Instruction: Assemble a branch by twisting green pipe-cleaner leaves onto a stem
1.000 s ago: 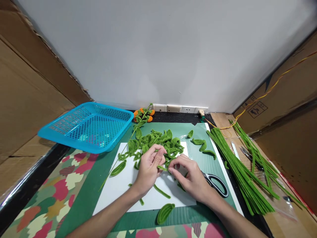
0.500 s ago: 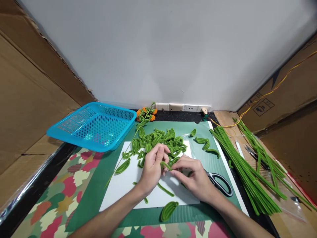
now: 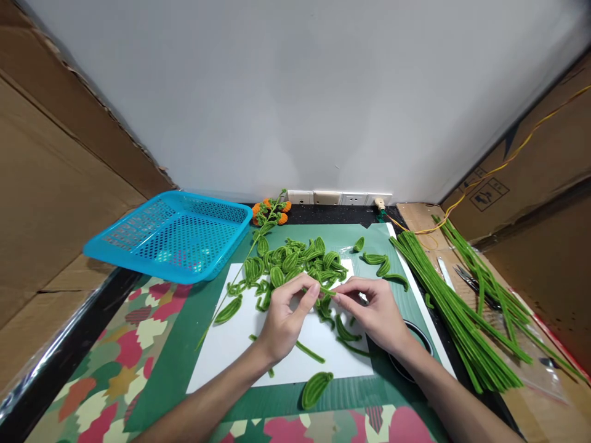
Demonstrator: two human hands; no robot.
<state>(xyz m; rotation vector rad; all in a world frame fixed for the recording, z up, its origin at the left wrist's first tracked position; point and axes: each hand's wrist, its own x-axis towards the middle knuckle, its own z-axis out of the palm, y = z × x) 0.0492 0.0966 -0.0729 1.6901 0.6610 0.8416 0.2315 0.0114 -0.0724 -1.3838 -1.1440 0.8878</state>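
Note:
Between my two hands runs a short green pipe cleaner [image 3: 328, 291]. My left hand [image 3: 290, 314] pinches one end with thumb and fingers, and my right hand [image 3: 375, 312] pinches the other end. Behind them lies a heap of green pipe-cleaner leaves [image 3: 289, 261] on a white sheet of paper [image 3: 221, 363]. One finished-looking leaf [image 3: 316, 390] rests on the green mat in front of my hands. A loose cut piece [image 3: 309, 351] lies below the left hand's fingers. Scissors [image 3: 418, 335] are mostly hidden under my right forearm.
A blue plastic basket [image 3: 215, 271] stands at the left. Orange pipe-cleaner flowers [image 3: 272, 210] on a green stem lie by the wall. Bundled long green pipe cleaners [image 3: 457, 314] are at the right, near pliers [image 3: 468, 280]. A yellow cord [image 3: 496, 166] runs from the socket.
Both hands have moved slightly up and away from me, and the right one also shifted right. The pipe cleaner now stretches nearly level between them. Curved pieces show beneath the right hand.

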